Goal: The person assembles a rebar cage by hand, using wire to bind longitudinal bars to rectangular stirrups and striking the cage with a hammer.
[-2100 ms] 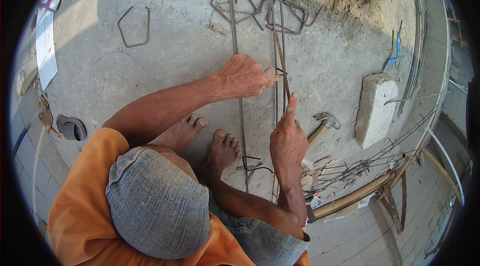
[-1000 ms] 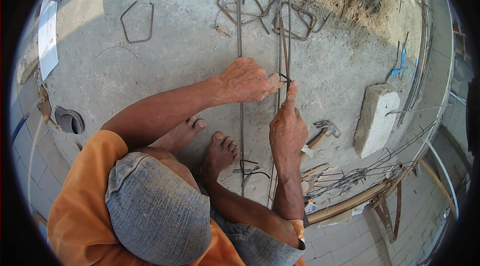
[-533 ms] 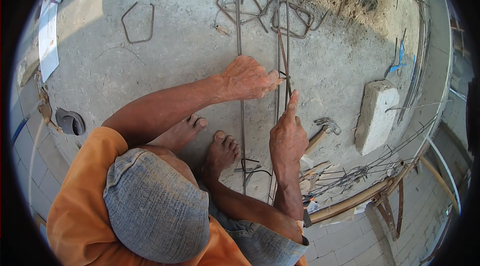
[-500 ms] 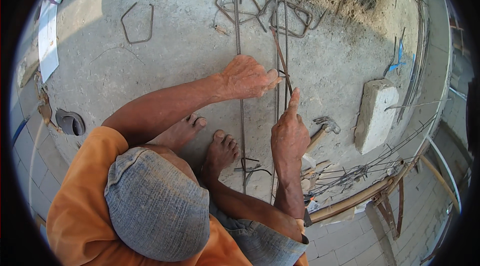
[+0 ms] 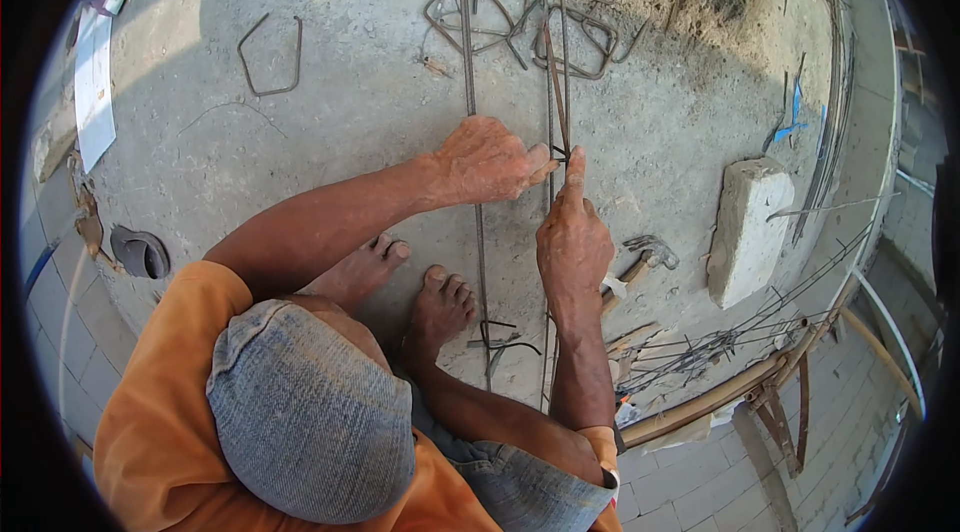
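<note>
on concrete floor (image 5: 370, 82), over steel rods (image 5: 467, 42): left hand (image 5: 488, 160) curled; right hand (image 5: 576, 242) folded, index finger (image 5: 575, 172) extended to near end of rusty bar (image 5: 556, 87), seemingly guiding; anything gripped by either, impossible to tell.

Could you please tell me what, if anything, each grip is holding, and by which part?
The right grip appears to hold the rusty rod by its lower end; whether the left grip holds anything cannot be told.

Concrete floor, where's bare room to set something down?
Free: between the lone bent rod and the left hand; also between the right hand and the concrete block, beyond the hammer. Crowded: along the long bars and at the piled bent rods.
</note>
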The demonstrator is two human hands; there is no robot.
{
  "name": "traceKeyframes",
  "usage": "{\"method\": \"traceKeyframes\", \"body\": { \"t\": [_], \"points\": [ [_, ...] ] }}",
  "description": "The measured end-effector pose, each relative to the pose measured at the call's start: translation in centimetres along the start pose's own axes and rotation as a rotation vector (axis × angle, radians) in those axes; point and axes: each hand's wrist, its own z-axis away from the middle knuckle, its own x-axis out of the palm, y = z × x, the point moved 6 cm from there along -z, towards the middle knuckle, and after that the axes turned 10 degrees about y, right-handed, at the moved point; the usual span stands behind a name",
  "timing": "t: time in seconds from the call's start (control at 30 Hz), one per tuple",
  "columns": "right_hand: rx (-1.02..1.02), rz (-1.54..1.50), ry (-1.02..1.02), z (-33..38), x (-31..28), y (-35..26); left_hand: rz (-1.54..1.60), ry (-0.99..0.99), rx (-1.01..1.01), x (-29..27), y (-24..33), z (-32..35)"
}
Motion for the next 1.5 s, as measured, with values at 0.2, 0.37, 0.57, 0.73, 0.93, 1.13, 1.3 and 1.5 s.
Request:
{"method": "traceKeyframes", "body": {
  "t": [0.2,0.37,0.57,0.73,0.93,1.13,1.3,1.5],
  "points": [
    [0.020,0.061,-0.037,-0.4,0.3,-0.8,0.030,0.002,-0.012,0.1,0.0,0.0],
    [0.012,0.062,-0.041,-1.1,0.3,-0.7,0.017,-0.022,-0.022,0.0,-0.3,-0.1],
    [0.049,0.074,0.025,6.2,0.7,0.3,0.012,-0.004,-0.001,-0.2,-0.6,0.8],
    [0.020,-0.031,0.189,5.9,-3.7,0.0,0.012,0.001,-0.001,-0.1,-0.6,0.3],
    [-0.081,0.046,0.134,1.9,-2.4,-0.1,0.032,0.044,0.005,-0.1,0.0,0.0],
    [-0.046,0.063,0.000,0.5,-0.6,0.1,0.065,0.018,-0.020,-0.3,0.1,-0.2],
    [-0.043,0.078,-0.008,0.1,0.1,-0.2,0.060,0.005,-0.028,0.2,-0.1,0.0],
    [-0.017,0.156,0.021,4.1,0.1,-0.8,0.068,0.005,-0.047,-0.4,-0.6,0.7]
  ]
}}
